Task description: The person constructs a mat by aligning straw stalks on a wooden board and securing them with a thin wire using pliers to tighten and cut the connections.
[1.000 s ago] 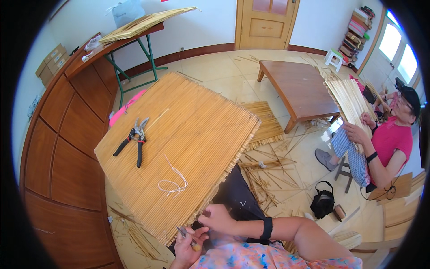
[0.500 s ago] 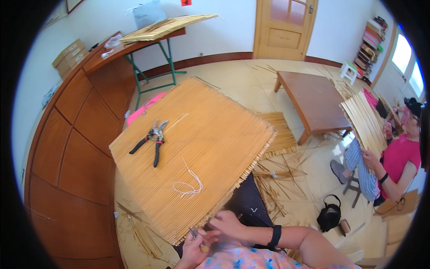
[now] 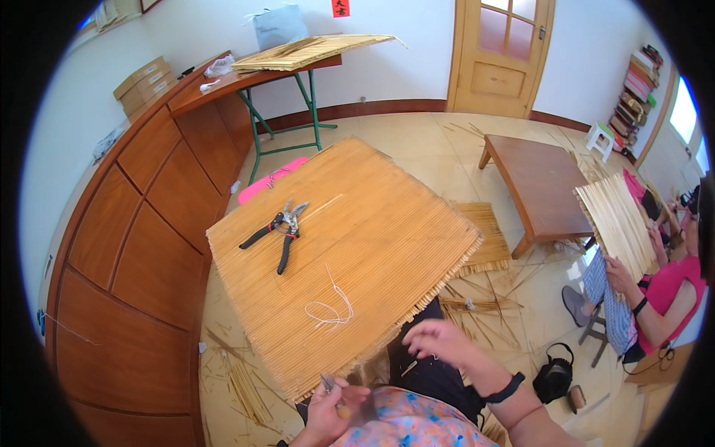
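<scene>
Right hand [image 3: 443,344] has moved off the near edge of the reed mat [image 3: 387,216], where it was positioned half a second earlier, and is now clear of that edge, to its right. The mat lies across the lap [image 3: 439,384], one corner just beside the left hand [image 3: 325,413]. Left-hand fingers are closed around a small tool [image 3: 328,383] with a metal tip; tip contact with the mat cannot be determined. Right-hand fingers are partly open and bent; whether they hold fine thread cannot be determined. Pruning shears [image 3: 287,218] rest on the mat, handles spread. A looped white thread [image 3: 337,321] lies nearer the body. Loose reeds [image 3: 249,395] lie on the floor [image 3: 402,130]. At far right, a co-worker [image 3: 674,302] holds a second mat [image 3: 614,223]. At upper left, a worktop [image 3: 231,84] carries a reed panel [image 3: 313,51].
</scene>
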A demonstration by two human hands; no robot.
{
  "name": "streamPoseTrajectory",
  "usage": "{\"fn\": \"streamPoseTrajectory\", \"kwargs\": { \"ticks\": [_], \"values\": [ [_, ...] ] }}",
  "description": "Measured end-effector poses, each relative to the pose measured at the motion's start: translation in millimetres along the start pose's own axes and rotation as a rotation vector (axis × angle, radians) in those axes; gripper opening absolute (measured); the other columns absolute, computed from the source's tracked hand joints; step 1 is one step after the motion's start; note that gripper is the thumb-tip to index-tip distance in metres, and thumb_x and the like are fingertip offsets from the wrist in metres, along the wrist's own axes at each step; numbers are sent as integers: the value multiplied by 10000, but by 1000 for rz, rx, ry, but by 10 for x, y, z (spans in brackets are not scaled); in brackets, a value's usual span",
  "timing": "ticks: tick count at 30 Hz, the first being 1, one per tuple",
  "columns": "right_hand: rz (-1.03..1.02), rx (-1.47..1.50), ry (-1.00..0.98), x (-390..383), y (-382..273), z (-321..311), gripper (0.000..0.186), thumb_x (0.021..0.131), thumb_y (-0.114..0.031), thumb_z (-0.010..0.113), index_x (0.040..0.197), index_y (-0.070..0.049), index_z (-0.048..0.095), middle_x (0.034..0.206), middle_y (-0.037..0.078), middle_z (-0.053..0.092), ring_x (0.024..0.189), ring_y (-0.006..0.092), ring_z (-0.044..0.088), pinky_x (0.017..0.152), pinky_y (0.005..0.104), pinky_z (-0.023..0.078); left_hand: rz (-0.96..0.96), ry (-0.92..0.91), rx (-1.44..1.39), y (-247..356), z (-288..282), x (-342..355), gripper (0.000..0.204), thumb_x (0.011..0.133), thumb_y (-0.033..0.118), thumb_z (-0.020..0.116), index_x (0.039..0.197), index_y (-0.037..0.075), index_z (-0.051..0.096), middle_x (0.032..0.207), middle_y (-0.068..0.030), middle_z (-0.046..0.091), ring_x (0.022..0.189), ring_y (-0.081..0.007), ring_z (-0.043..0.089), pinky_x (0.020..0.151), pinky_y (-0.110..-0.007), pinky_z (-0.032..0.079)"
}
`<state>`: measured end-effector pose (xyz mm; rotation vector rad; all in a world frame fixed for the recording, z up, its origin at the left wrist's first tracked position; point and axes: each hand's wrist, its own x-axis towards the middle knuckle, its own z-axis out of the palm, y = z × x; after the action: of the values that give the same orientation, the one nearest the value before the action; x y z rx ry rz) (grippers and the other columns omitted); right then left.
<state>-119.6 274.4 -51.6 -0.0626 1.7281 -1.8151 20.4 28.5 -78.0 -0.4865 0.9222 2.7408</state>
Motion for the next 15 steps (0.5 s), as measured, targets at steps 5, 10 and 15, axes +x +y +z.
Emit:
{"fn": "streamPoseTrajectory", "kwargs": {
  "ticks": [5,10,15],
  "values": [
    [-151,167,477,23,-68,-712,125,843,-138,564,827,-34,631,592,33,568,545,111,565,488,196,411,51,178,89,49,-90,-51,121,963,173,413,1040,102,473,931,-178,648,779,-317,637,688,-408,500],
    [-177,369,858,218,-42,-1177,285,921,-294,497,1046,-47,558,875,53,602,742,134,564,598,268,465,201,196,38,93,-202,-77,139,959,171,422,1081,122,468,960,-2,626,684,-271,648,614,-391,498],
    [-63,483,729,485,-116,-1409,399,952,-398,397,1103,-65,557,1022,72,577,926,169,528,744,355,475,234,222,135,322,91,-149,150,957,250,466,1003,120,525,950,-65,632,743,-178,603,596,-281,481]
  ]
}}
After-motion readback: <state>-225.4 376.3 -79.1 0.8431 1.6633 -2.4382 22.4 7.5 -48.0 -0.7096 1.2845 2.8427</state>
